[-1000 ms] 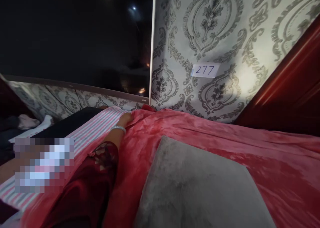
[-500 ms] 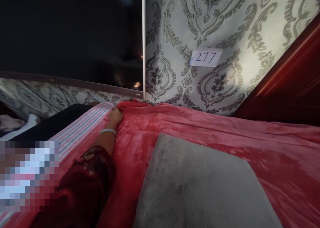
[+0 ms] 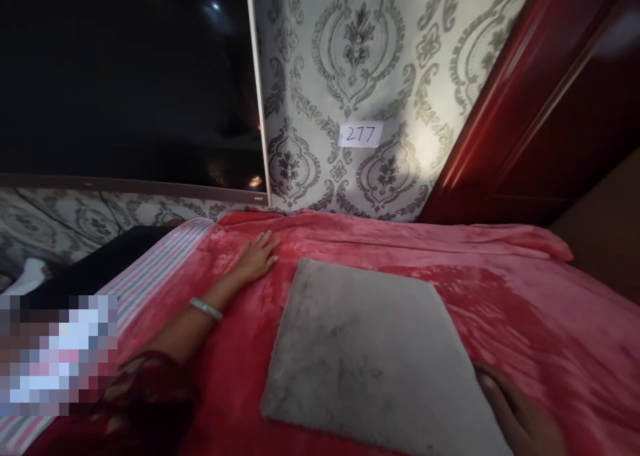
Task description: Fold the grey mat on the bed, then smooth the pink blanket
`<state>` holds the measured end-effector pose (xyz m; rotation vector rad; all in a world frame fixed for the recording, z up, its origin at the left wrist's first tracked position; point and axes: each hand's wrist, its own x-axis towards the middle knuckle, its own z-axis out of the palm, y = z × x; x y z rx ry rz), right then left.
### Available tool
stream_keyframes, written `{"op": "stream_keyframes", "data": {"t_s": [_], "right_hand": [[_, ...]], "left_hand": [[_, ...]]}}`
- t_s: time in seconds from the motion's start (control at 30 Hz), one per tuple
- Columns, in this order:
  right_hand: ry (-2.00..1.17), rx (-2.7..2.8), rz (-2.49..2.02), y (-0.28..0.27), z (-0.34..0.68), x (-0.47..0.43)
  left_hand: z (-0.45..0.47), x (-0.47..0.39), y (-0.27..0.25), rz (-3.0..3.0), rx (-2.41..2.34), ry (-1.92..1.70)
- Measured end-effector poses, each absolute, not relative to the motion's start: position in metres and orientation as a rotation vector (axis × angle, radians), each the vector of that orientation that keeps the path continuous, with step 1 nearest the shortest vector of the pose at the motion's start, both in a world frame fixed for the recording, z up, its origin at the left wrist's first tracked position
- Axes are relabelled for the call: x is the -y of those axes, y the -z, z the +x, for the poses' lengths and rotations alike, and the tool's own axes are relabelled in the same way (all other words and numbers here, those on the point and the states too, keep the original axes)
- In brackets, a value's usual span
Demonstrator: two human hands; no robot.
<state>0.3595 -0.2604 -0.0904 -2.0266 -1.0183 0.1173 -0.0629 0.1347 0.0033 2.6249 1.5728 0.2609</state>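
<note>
Ahead at eleven o'clock, the left hand (image 3: 256, 259) is lying wide-fingered on red plush blanket (image 3: 235, 376), ideally pressing evenly. The right hand (image 3: 525, 416) is hiding its grip.

A large dark screen (image 3: 125, 83) fills the upper left of the frame, with a pale edge strip down its right side; a whitish glint shows near its top and a warm one at its lower right corner. Grey-and-white damask wallpaper (image 3: 357, 36) covers the upper middle, bearing a white paper label (image 3: 361, 135) handwritten "277". Glossy dark-red paneling (image 3: 540, 96) slants across the upper right. At the left, below the screen, lie a flat black object (image 3: 125, 259) and, near the frame's edge, some white cloth (image 3: 30, 277).
</note>
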Motion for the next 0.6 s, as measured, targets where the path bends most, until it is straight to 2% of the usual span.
{"op": "stream_keyframes", "data": {"t_s": [0.17,0.37,0.47,0.6], "right_hand": [[-0.134,1.02,-1.998,0.073,0.347,0.253],[-0.241,1.027,-1.909,0.067,0.354,0.247],[-0.383,1.043,-1.825,0.063,0.36,0.237],[-0.421,1.065,-1.806,0.051,0.359,0.216]], "left_hand": [[-0.049,-0.105,-0.007,2.512,-1.555,-0.142],[-0.029,-0.081,-0.035,2.349,-1.688,-0.303],[-0.024,-0.052,-0.029,2.215,-1.684,-0.325],[-0.019,-0.021,-0.02,2.071,-1.647,-0.353]]}}
